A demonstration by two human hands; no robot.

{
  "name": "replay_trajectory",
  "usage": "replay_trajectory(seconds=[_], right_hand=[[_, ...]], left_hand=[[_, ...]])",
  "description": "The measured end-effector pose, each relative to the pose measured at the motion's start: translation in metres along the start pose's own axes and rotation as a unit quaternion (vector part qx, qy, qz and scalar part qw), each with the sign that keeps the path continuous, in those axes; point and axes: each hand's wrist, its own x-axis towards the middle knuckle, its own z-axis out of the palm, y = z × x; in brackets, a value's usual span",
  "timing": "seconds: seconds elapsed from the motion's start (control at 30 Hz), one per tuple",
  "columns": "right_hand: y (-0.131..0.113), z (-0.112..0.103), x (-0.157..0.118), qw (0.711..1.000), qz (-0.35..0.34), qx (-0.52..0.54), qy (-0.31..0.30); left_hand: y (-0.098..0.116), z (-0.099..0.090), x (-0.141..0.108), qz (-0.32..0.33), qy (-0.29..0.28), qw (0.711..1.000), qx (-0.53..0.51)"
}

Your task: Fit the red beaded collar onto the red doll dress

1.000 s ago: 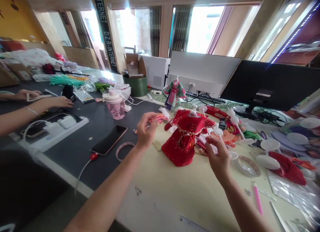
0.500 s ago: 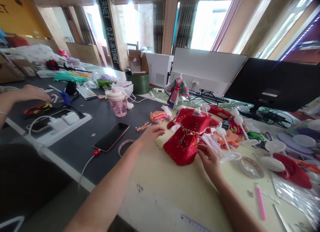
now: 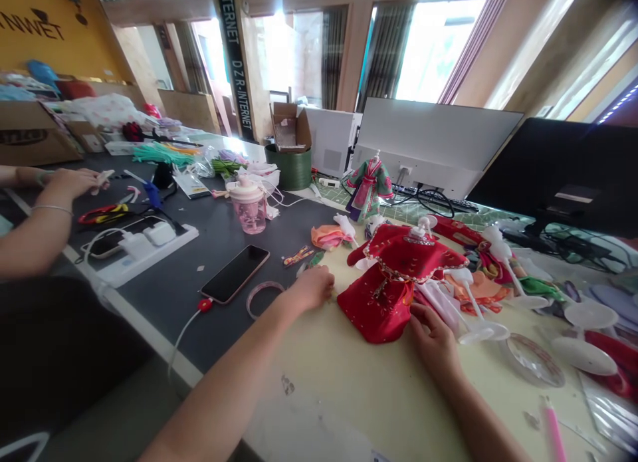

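Red doll dress (image 3: 373, 309) w/ bead-trimmed cape stands upright on a display form, on the cream R part of the tabletop (image 3: 359, 389), set back from the near edge. Hands are apart, dress btwn them. R hand (image 3: 436, 339) is low at the skirt's R side, thumb & fingers curved, tips at the cloth; can't tell if they pinch it. L hand (image 3: 315, 288) is low over the tabletop, L of the skirt, fingers bent inward; can't tell if anything's in it. Small green piece (image 3: 315, 258) just behind L hand, patterned strip (image 3: 298, 256) beside that, orange cloth (image 3: 329, 236) farther twd the back edge.

On the dark L part: clear ring (image 3: 250, 304) & smartphone (image 3: 236, 274) w/ cable running over the near edge; pink cup (image 3: 249, 213) farther back. Power strip (image 3: 114, 270) w/ white plugs lies along the near edge, twd the L end; co-worker's hands (image 3: 74, 181) are past it.

R of the dress: white display stands (image 3: 478, 330), then tape roll (image 3: 533, 360) twd the R edge; pink pen (image 3: 553, 429) nearer the near edge. Green robe (image 3: 369, 188) stands twd the back edge, in front of a white monitor (image 3: 438, 139).
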Motion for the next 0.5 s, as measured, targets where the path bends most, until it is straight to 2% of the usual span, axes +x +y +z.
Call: replay_trajectory(seconds=[0.13, 0.33, 0.5], right_hand=[[-0.003, 0.000, -0.002, 1.000, -0.007, -0.017, -0.009], [-0.007, -0.001, -0.002, 0.998, -0.036, -0.047, -0.020], [-0.003, 0.000, -0.001, 0.997, -0.042, -0.052, -0.028]], left_hand=[[-0.007, -0.011, -0.002, -0.023, -0.011, 0.999, 0.030], [-0.030, -0.044, -0.015, -0.112, 0.050, 0.990, 0.071], [-0.031, -0.049, -0.020, -0.134, 0.072, 0.984, 0.092]])
